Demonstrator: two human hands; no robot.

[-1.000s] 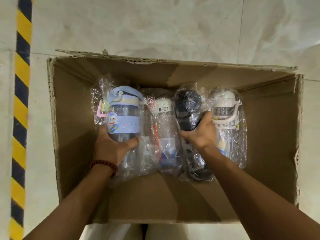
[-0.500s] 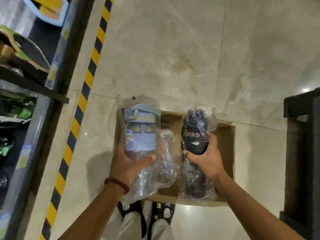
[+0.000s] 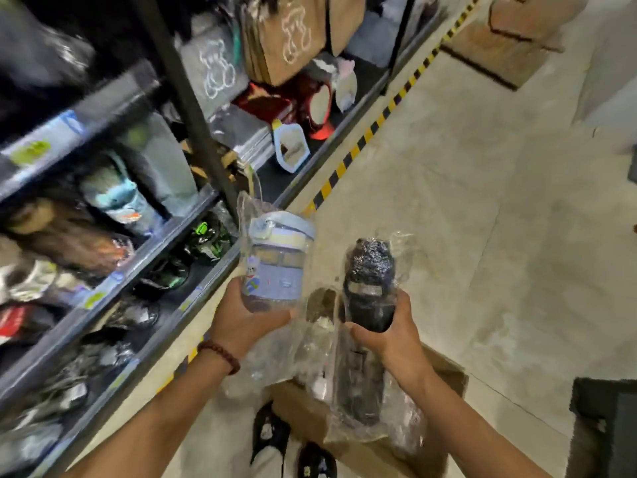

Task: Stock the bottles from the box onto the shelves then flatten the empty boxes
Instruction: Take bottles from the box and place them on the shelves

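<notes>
Both bottles now lifted from cardboard box (image 3: 444,374) toward shelves (image 3: 138,267) | left grip (image 3: 241,326) clasps blue-lidded bottle (image 3: 275,267), right grip (image 3: 389,334) clasps black bottle (image 3: 368,288) | loose plastic wrap likely slippery, bottles seem light, rigid; hold mid-body through film

No wording can be read; labels on the blue bottle (image 3: 274,270) and black bottle (image 3: 368,291) are blurred.

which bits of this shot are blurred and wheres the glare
Head view: the shelves at left are smeared by motion blur; the blue bottle and black bottle are sharper, with glare on their plastic wraps; wide-angle bending curves the striped floor tape.
</notes>
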